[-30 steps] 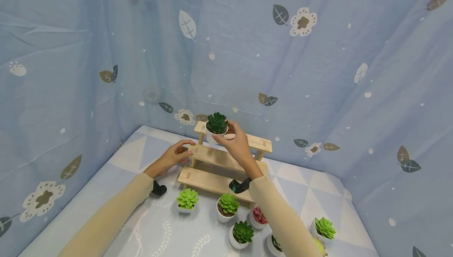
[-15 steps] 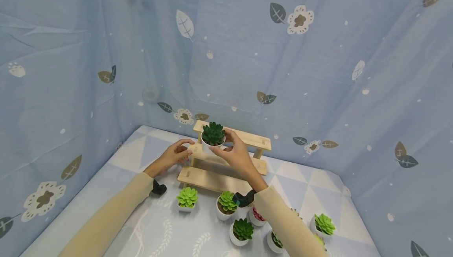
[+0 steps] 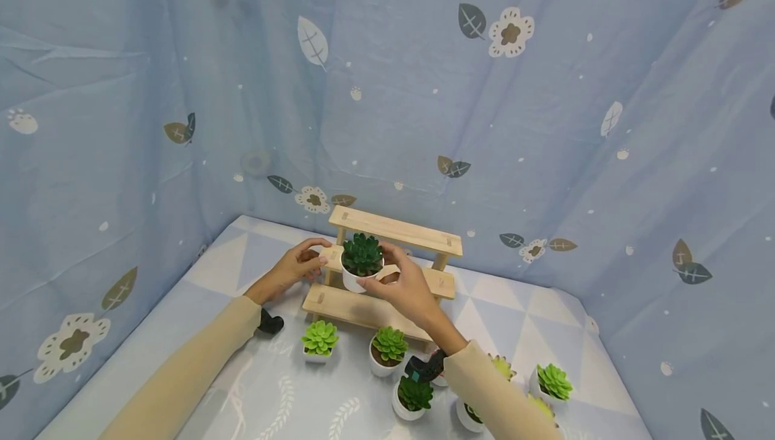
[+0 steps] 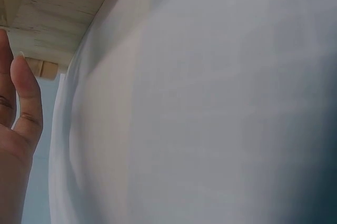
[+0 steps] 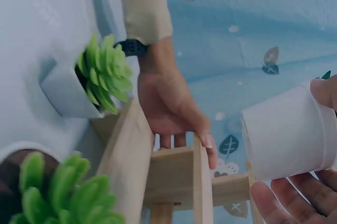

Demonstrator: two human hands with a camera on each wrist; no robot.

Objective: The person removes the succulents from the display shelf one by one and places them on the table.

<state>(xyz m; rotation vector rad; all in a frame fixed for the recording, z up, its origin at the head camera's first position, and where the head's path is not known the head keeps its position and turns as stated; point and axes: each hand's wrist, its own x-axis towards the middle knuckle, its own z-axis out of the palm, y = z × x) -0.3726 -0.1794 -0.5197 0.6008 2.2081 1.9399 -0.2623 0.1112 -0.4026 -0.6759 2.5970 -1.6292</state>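
My right hand [image 3: 404, 286] holds a dark green succulent [image 3: 362, 255] by its white pot [image 5: 289, 132], thumb on one side and fingers on the other. In the head view the pot overlaps the middle step of a three-step wooden plant stand [image 3: 393, 225]. At the left end of that step is my left hand [image 3: 293, 270], index finger and thumb around the board's end. The right wrist view shows the same left hand [image 5: 171, 103] gripping the board edge. In the left wrist view only some fingers [image 4: 26, 92] appear, right by the wood.
In front of the stand are several white-potted succulents: a light green one [image 3: 319, 339], another light green one [image 3: 387, 349], and a dark green one [image 3: 414, 394]. A bright green one [image 3: 552, 384] lies tilted at the right. Patterned blue curtain [image 3: 393, 90] surrounds the table.
The right hand has brought the dark green succulent down and toward me, from the top step to in front of the middle step. The left hand has stayed at the stand's left end.
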